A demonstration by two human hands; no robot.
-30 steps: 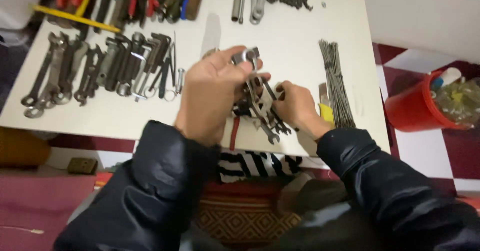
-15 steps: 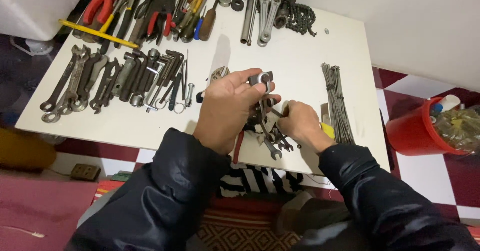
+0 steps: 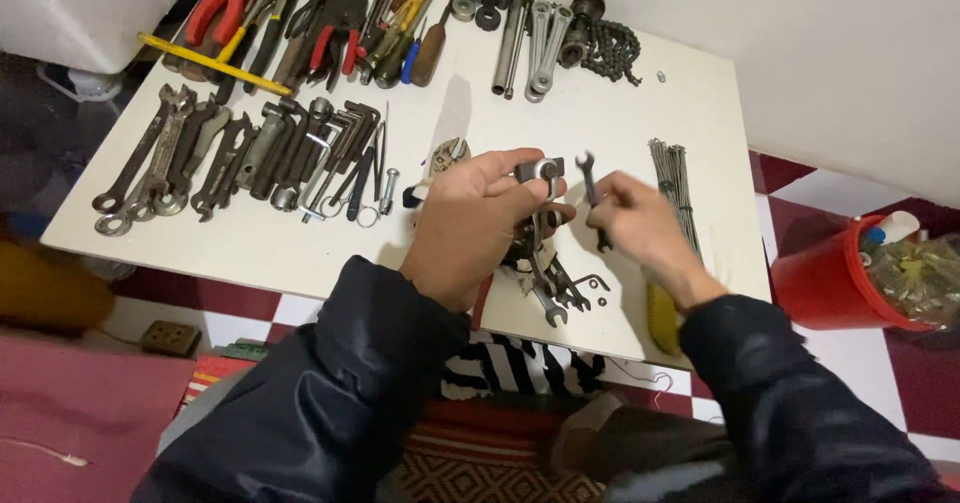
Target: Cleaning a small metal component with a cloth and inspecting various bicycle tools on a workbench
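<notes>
My left hand is raised over the white table and grips a bunch of small spanners, their ends sticking up past my fingers. My right hand, blurred with motion, holds one small open-ended spanner upright just right of the bunch. A loose pile of small spanners lies on the table beneath both hands, with a small hook-shaped piece beside it.
Rows of large spanners and sockets lie at the left. Pliers and screwdrivers fill the far left. Metal rods, a chain and a bundle of spokes lie at the right. A red bucket stands on the floor.
My right hand has lifted off the pile with a single spanner and drawn it away to the right. The left hand keeps its bunch raised. The view has shifted down and closer.
</notes>
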